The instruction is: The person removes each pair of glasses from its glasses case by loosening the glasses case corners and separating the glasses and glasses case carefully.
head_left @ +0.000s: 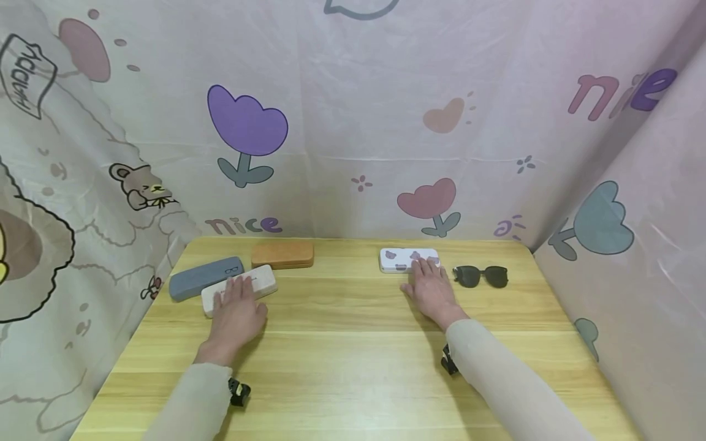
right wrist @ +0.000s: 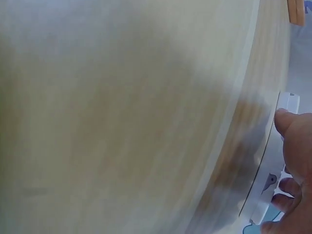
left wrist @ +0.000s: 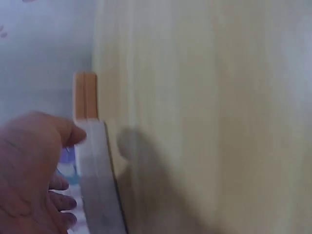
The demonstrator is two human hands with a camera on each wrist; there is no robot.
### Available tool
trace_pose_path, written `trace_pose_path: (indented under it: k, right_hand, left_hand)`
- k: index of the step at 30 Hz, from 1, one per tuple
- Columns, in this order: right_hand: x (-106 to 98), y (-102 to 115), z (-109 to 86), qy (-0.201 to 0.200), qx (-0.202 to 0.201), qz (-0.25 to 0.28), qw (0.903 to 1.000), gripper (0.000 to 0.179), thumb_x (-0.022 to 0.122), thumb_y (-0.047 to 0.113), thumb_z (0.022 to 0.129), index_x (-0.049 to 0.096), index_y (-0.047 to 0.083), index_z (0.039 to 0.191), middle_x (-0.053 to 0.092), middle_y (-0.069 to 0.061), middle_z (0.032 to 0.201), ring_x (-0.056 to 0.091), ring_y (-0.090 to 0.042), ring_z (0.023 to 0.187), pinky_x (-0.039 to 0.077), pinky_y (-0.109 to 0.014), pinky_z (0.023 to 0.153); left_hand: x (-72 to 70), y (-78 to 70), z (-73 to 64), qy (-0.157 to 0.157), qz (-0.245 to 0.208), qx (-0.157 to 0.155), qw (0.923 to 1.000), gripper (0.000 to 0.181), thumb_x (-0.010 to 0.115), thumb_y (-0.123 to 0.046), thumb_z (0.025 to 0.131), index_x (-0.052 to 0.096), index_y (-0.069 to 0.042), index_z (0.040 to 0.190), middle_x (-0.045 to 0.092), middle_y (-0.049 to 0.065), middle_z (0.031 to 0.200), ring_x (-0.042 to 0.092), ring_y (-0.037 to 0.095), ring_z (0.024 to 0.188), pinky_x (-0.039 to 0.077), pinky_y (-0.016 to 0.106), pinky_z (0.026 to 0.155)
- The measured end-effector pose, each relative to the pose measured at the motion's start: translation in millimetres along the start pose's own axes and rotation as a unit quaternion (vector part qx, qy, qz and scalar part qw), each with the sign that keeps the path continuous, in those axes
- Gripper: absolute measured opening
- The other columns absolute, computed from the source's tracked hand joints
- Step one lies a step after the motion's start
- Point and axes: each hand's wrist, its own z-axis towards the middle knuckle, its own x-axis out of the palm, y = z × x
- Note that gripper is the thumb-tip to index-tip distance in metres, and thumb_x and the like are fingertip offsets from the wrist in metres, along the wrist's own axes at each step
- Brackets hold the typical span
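A cream glasses case (head_left: 265, 280) lies aslant on the left of the table, its middle partly hidden by my left hand (head_left: 236, 315). That hand's fingers reach over the case top, and its thumb stands out to the side. In the left wrist view, the thumb (left wrist: 73, 134) is near the case's end. On the right, my right hand (head_left: 432, 291) has its fingertips over the near right part of a white case with a bear print (head_left: 394, 260). Its thumb (right wrist: 285, 122) appears beside the case edge in the right wrist view. Whether either hand presses down is unclear.
A blue-grey glasses case (head_left: 193, 285) lies just behind the cream one, and an orange-brown case (head_left: 282, 252) lies near the table's back edge. Dark sunglasses (head_left: 469, 277) rest right of the bear-print case. Printed cloth (head_left: 342, 122) hangs behind and at both sides of the wooden table (head_left: 342, 367).
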Motion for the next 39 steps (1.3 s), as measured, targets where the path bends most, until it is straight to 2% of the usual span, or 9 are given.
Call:
trace_pose_path:
  k: [3,7,17,25,34,39]
  right_hand:
    - [0.7,1.8,-1.4,-0.01,-0.004,0.0,0.9999,0.08,0.057,0.048,0.107,0.03,-0.001,0.163,0.027,-0.023,0.171,0.027,-0.046,0.157,0.02,-0.065,0.126]
    - [2.2,5.3,-3.4,-0.022,-0.013,-0.001,0.9997,0.079,0.058,0.047,0.106,0.031,-0.003,0.162,0.028,-0.025,0.17,0.03,-0.046,0.156,0.021,-0.064,0.126]
    - [3.0,13.2,-9.7,-0.045,-0.022,0.005,0.9987,0.077,0.059,0.047,0.106,0.036,-0.004,0.16,0.036,-0.025,0.166,0.036,-0.043,0.153,0.025,-0.061,0.126]
    - [-0.5,30.1,-16.8,-0.063,-0.034,0.029,0.997,0.076,0.062,0.046,0.105,0.039,-0.003,0.159,0.04,-0.024,0.164,0.039,-0.043,0.152,0.027,-0.06,0.125]
    - [5.0,57.7,-33.0,-0.068,-0.065,0.032,0.995,0.079,0.059,0.049,0.105,0.037,-0.004,0.159,0.038,-0.025,0.165,0.038,-0.044,0.152,0.029,-0.06,0.125]
    - [9.4,73.3,-42.4,-0.072,-0.078,0.034,0.9937,0.078,0.06,0.051,0.104,0.04,-0.003,0.158,0.041,-0.024,0.164,0.04,-0.043,0.151,0.03,-0.059,0.124]
  left_hand:
    - [1.4,15.2,-5.6,0.006,-0.001,-0.017,0.9998,0.084,0.053,-0.034,0.105,0.016,0.015,0.161,0.01,0.042,0.167,0.005,0.06,0.156,-0.001,0.077,0.12]
    - [4.2,24.8,-9.5,0.011,-0.003,-0.013,0.9998,0.09,0.056,-0.04,0.104,0.014,0.013,0.162,0.008,0.04,0.168,0.004,0.059,0.156,-0.004,0.075,0.121]
    - [9.6,19.7,-16.1,0.006,0.004,-0.003,1.0,0.086,0.054,-0.035,0.104,0.013,0.012,0.163,0.008,0.038,0.169,0.006,0.058,0.157,-0.005,0.074,0.122]
    - [17.5,0.0,-22.5,0.014,-0.005,0.012,0.9998,0.085,0.055,-0.032,0.103,0.014,0.012,0.163,0.005,0.036,0.17,0.002,0.056,0.158,-0.007,0.073,0.122]
    - [28.6,-34.9,-26.2,0.022,0.003,0.037,0.9991,0.084,0.059,-0.032,0.102,0.02,0.012,0.162,0.01,0.035,0.17,0.005,0.054,0.159,-0.002,0.072,0.124]
    - [36.2,-56.1,-27.5,0.038,0.009,0.054,0.9978,0.083,0.058,-0.032,0.102,0.02,0.012,0.162,0.01,0.033,0.171,0.005,0.051,0.16,-0.002,0.071,0.125]
